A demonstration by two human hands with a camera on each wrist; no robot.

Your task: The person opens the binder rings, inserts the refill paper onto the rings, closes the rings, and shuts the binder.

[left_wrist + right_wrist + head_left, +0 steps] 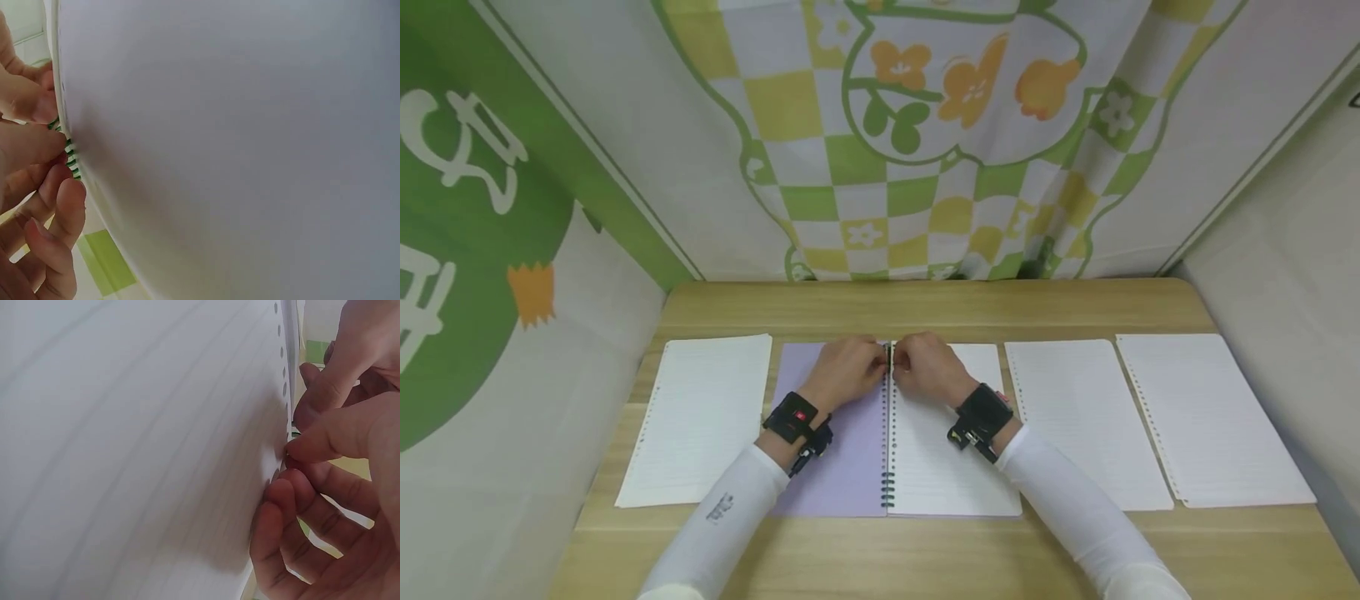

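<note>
An open notebook lies before me, its purple cover point(846, 471) on the left and a lined white page point(958, 475) on the right. Near the top of the spine, my left hand point(846, 369) pinches the green binding rings point(70, 152) with thumb and fingers. Close beside it, my right hand point(931, 371) pinches at the same binding along the punched page edge. In the right wrist view, its thumb and fingertips meet by the holes, and the fingers hide most of the rings. More green rings show at the spine's lower end.
A loose lined sheet point(700, 425) with punched holes lies left of the notebook. Two more, a nearer sheet point(1090, 425) and a farther sheet point(1217, 417), lie to the right. All rest on a wooden table point(880, 558), with a patterned curtain point(857, 200) behind.
</note>
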